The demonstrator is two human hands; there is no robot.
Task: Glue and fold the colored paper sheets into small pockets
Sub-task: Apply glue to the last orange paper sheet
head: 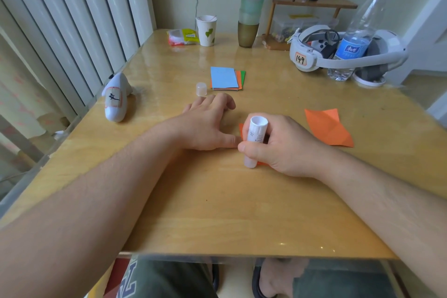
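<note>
Right hand (283, 145) grips a white glue stick (255, 141), tip down on an orange paper (242, 129) mid-tabletop (217, 213). Left hand (205, 126) lies flat, fingers spread, thumb beside that paper. Stacked sheets (226, 78) lie toward the far edge.

At frame centre, the right hand (278, 145) grips an upright white plastic glue stick (255, 140) over a small orange paper sheet (241, 129) on the glossy wooden tabletop (217, 213). The left hand (208, 123) rests just left of it. A translucent plastic cap (201, 89) and a stack of blue, orange and green paper sheets (226, 78) lie above; a folded orange paper piece (329, 128) lies to the right.
</note>
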